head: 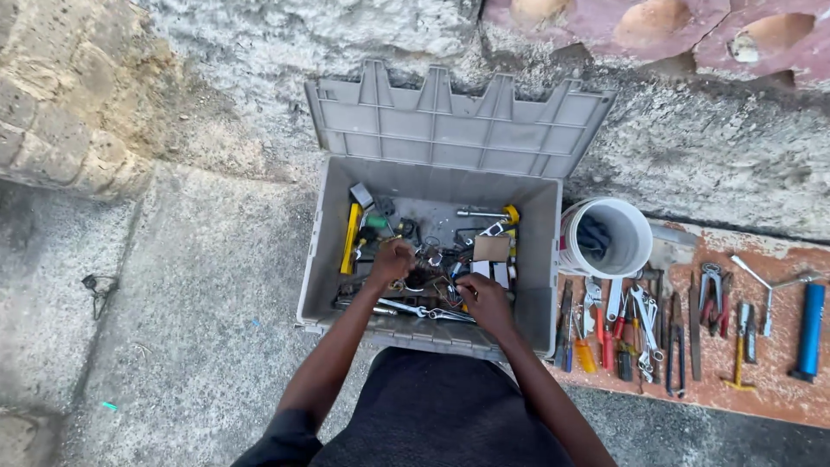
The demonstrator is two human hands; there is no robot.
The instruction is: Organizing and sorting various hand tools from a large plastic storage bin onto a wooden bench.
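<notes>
A grey plastic toolbox (322, 251) stands on the ground with its lid (450, 121) propped back against the wall. Inside lies a jumble of tools: a yellow-handled tool (349, 239), wrenches (424, 310), a small cardboard box (491, 248). My left hand (391, 262) is down in the box with its fingers curled among the metal pieces; whether it grips one is not clear. My right hand (484, 300) reaches in near the front right, fingers closed on small metal tools that I cannot tell apart.
A white bucket (616, 242) stands right of the box. Past it, several wrenches, pliers (711, 294) and screwdrivers (586, 353) lie in a row on a reddish board (778, 385), with a blue cylinder (810, 331) at the far right. A rough stone wall runs behind.
</notes>
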